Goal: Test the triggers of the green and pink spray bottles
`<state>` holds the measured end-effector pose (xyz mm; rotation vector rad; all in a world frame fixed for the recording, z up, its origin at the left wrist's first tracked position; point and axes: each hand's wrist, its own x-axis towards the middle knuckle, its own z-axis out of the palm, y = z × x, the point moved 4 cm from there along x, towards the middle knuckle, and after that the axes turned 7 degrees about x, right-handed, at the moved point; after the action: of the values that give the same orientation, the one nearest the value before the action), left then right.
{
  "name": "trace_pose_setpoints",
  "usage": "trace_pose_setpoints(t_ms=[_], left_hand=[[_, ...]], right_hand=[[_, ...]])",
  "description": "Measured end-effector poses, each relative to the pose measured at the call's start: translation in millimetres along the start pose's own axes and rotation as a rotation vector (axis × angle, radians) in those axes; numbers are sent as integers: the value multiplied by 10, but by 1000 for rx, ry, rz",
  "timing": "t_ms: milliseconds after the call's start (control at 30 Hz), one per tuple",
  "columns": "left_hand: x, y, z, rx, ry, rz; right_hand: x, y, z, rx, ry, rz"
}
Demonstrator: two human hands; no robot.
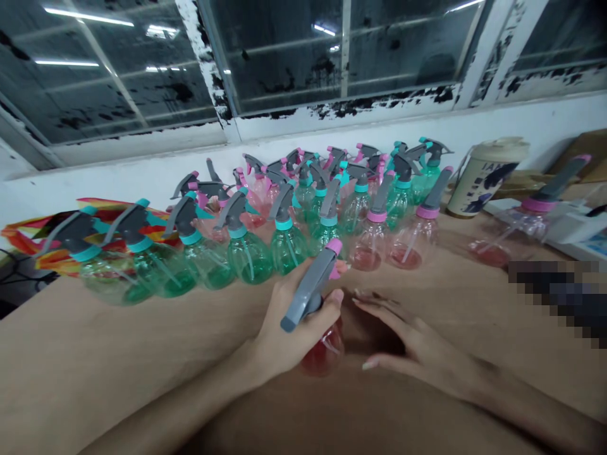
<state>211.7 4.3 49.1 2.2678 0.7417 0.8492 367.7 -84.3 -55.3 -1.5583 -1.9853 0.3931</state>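
My left hand [289,328] is wrapped round the neck of a pink spray bottle [323,354] with a grey trigger head and pink nozzle. Its fingers partly cover the collar. Just to the right, my right hand [420,344] holds nothing; its fingers are spread and the thumb is apart, close to the tabletop. Beyond both hands stands a front row of spray bottles: several green ones with turquoise collars, such as the green spray bottle [249,259], and two pink ones, including the pink spray bottle [367,251] nearest my fingertips.
More green and pink spray bottles crowd behind, near the white wall below the windows. At right are a lone pink spray bottle [521,224], a beige tumbler [486,180] and a white device [566,221]. A colourful plastic wrapper [61,221] lies at left on the wooden table [190,341].
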Motion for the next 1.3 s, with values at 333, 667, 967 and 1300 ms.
trace_pose_setpoints(t_ms=[333, 667, 967, 1300], left_hand=[[-42, 143, 277, -108, -73, 8], [55, 401, 721, -62, -354, 131], [-70, -161, 997, 420, -357, 225], [-121, -376, 1017, 644, -330, 235]], right_hand=[[97, -569, -42, 227, 183, 73], [-387, -244, -397, 327, 293, 214], [-654, 732, -1232, -132, 477, 239], [-296, 1181, -1619, -311, 507, 225]])
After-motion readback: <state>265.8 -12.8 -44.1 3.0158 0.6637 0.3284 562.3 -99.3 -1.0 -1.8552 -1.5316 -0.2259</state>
